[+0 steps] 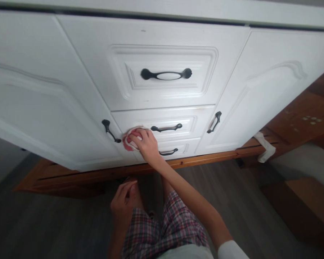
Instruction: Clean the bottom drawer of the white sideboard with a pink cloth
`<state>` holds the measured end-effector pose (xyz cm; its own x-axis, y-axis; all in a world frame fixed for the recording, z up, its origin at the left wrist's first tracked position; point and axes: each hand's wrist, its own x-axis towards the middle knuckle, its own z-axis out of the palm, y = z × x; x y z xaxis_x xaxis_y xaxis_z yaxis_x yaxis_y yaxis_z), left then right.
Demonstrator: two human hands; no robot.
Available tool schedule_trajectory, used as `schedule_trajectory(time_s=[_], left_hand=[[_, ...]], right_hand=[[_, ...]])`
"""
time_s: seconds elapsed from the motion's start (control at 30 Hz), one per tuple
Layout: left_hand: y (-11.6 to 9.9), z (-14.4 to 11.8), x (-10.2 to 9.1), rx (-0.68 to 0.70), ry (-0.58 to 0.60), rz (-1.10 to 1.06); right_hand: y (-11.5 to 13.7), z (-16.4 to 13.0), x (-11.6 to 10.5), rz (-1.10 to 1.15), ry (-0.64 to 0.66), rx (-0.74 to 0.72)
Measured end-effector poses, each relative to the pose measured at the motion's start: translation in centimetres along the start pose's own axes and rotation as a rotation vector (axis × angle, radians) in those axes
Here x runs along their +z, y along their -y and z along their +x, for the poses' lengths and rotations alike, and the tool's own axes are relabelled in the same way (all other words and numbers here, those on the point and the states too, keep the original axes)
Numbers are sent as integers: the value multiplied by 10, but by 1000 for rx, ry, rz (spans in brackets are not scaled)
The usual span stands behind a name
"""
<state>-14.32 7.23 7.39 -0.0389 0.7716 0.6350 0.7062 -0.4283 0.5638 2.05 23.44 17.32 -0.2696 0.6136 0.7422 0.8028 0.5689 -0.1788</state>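
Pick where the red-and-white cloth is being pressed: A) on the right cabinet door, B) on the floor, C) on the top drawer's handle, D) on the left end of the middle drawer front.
D: the right hand presses the cloth against the middle drawer front, left of its handle.

Right hand [147,144] on red cloth [130,139]

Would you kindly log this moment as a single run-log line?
right hand: presses red-and-white cloth on middle drawer front | left hand: rests on knee, holds nothing | cabinet doors shut
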Motion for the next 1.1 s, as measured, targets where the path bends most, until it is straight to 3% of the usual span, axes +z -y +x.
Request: schedule_trajectory(time_s=[0.13,0.27,0.5,0.63,0.73,0.83,1.0,1.1], left_hand=[[-6,3,-2,-3,16,-11],[-5,5,-2,-34,32,-7],[-1,11,4,-18,23,-38],[-6,32,6,47,8,-43],[-24,71,3,134,-15,-45],[-58,129,-3,237,-68,-36],[-125,234,-2,462,-140,-37],[-149,279,9,560,-154,-14]], right_hand=[[-19,-54,10,55,46,130],[-42,-103,-2,96,84,292],[-78,-202,-30,104,-49,572],[-83,-257,-41,121,-125,749],[-83,-286,-49,152,-191,891],[-79,-302,-58,166,-262,975],[-73,-313,-76,208,-366,1022],[-73,-315,-89,265,-385,1012]])
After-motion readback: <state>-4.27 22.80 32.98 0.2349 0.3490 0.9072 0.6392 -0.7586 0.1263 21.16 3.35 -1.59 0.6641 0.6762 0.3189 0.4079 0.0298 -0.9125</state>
